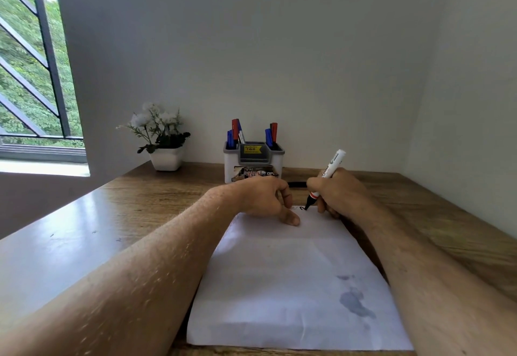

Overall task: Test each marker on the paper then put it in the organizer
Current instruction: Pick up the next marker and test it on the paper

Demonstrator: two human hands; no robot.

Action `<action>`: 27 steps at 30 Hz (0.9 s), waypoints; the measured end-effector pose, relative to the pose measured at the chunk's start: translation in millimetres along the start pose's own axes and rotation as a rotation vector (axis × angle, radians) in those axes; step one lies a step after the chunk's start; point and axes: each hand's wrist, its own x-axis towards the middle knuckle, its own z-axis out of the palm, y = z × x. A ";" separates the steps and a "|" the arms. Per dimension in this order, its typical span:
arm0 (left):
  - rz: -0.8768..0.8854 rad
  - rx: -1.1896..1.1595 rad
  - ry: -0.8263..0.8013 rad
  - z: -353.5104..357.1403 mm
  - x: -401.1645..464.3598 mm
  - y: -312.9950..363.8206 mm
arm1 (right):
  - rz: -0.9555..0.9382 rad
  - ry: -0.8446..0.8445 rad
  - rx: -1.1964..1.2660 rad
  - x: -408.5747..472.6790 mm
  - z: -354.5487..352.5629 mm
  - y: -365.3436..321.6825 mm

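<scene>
A white sheet of paper [293,285] lies on the wooden desk in front of me. My right hand [338,192] grips an uncapped white marker [331,166], whose black tip touches the paper's far edge beside a small dark mark. My left hand [265,200] rests on the paper's far left part, fingers curled, thumb pressing the sheet down. Whether it holds a cap I cannot tell. A black object [297,184], perhaps a cap or a marker, lies on the desk between my hands. The grey and white organizer [253,162] stands at the back with several blue, red and black markers upright in it.
A white pot of white flowers [165,143] stands at the back left of the desk [140,201]. Walls close the back and right sides. A barred window [30,75] is at the left. A grey stain [355,302] marks the paper's near right part.
</scene>
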 end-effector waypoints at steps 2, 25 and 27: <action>0.003 0.003 -0.002 0.1 -0.3 -0.1 | -0.003 -0.012 -0.005 0.0 0.3 -0.3; 0.054 -0.353 0.285 -14.4 -5.3 -2.6 | 0.004 0.102 0.270 0.1 -2.0 -8.5; 0.039 -0.594 0.390 -17.8 -1.8 -3.3 | -0.019 0.083 0.374 0.9 -1.7 -9.1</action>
